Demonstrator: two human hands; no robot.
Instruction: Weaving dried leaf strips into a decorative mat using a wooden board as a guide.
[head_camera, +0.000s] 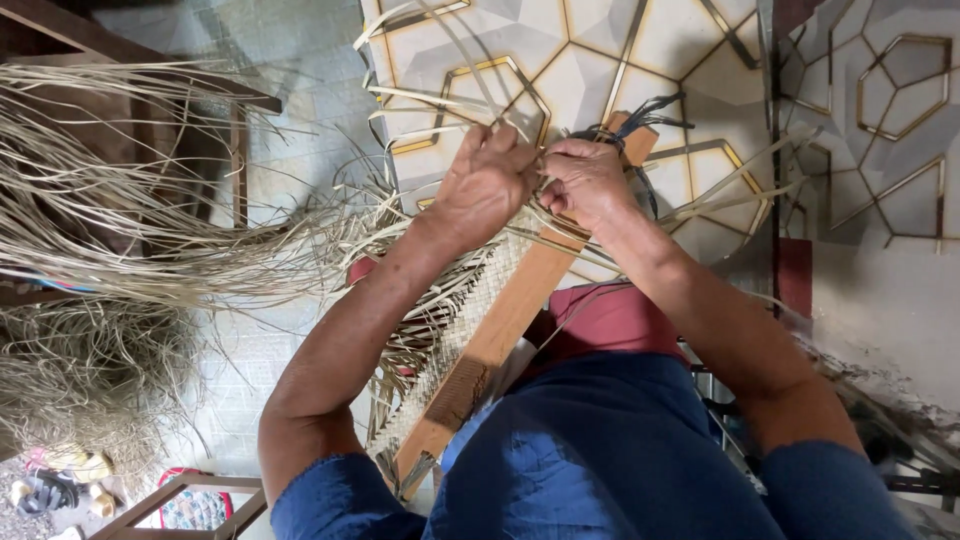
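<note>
both hands work the far end of the woven strip (470, 320) lying along the wooden board (520, 310); left hand (487, 185) and right hand (587, 182) each pinch pale straw strands (420, 100), mid-plait; next likely needs one strand crossed over and tightened.

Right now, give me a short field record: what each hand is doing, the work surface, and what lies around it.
left hand: gripping pale straw strips at the weave's edge
right hand: pinching strips beside the left hand
workpiece: woven straw band lying along a wooden plank
plank position: slanted across the lap
loose material: dry straw bundle, left
background: geometric patterned wall
</note>
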